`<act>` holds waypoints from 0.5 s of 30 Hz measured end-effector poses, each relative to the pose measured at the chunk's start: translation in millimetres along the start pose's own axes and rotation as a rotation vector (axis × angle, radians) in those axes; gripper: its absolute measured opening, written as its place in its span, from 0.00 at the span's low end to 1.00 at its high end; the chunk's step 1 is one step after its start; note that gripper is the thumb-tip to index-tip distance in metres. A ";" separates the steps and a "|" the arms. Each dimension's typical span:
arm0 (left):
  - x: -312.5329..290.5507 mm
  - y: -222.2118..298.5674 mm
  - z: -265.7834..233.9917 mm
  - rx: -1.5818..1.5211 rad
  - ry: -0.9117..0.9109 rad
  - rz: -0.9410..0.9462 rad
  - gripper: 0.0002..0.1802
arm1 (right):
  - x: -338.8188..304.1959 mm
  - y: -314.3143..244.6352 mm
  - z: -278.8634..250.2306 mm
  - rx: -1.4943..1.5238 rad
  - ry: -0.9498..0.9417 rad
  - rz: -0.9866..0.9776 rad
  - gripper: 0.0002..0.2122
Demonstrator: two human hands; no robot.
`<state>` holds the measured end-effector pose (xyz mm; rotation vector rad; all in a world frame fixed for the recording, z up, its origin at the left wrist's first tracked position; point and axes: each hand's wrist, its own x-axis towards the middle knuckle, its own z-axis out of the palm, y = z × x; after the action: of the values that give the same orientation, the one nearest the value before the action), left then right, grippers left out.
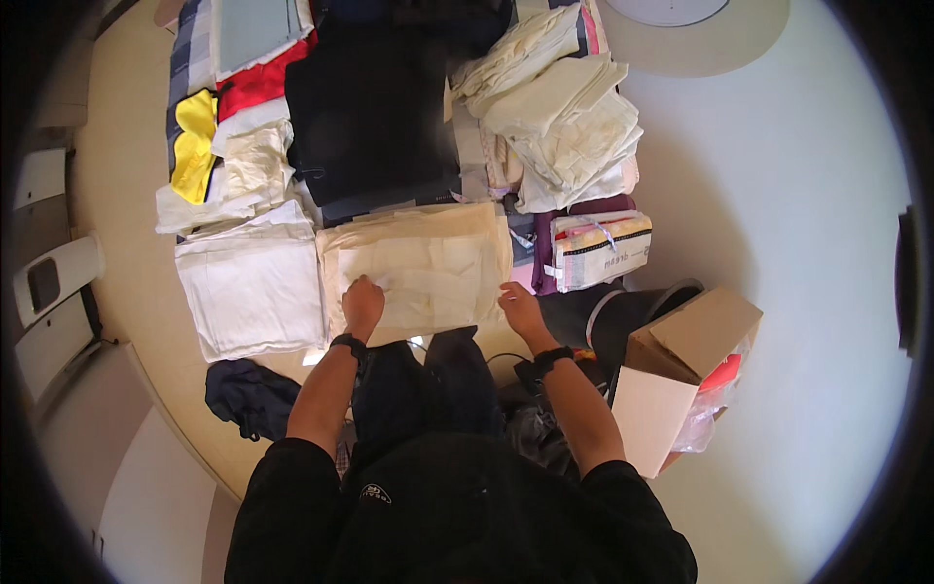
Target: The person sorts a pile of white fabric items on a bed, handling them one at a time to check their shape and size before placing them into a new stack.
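In front of me lies a flat stack of cream cloth, with a paler sheet on its top. My left hand is closed at the left part of this sheet, pinching a bit of it. At the stack's right edge, my right hand has its fingers bent together on the cloth's margin. Little of the fabric between those fingertips shows. Directly to the left is a stack of folded white cloth. Black folded fabric lies beyond the cream stack.
Crumpled cream cloths are heaped at the far right, above a patterned cloth bundle. Yellow fabric and red fabric lie far left. An opened cardboard box stands at my right. Dark cloth lies low on the left.
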<state>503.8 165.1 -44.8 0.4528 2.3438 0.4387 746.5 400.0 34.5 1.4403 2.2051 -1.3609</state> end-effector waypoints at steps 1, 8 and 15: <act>-2.6 9.3 -5.0 0.004 0.021 0.004 0.15 | 1.6 5.2 -11.4 -0.018 0.078 -0.055 0.13; -30.9 73.2 0.0 -0.175 0.137 -0.050 0.13 | 85.4 29.6 -103.2 0.025 0.110 -0.055 0.14; -38.4 161.6 51.8 -0.425 0.285 -0.016 0.15 | 238.9 -64.1 -181.7 -0.264 0.186 -0.635 0.14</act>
<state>598.2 300.4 10.3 0.1758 2.4254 1.0231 628.7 683.3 38.4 0.8310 2.9880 -1.0366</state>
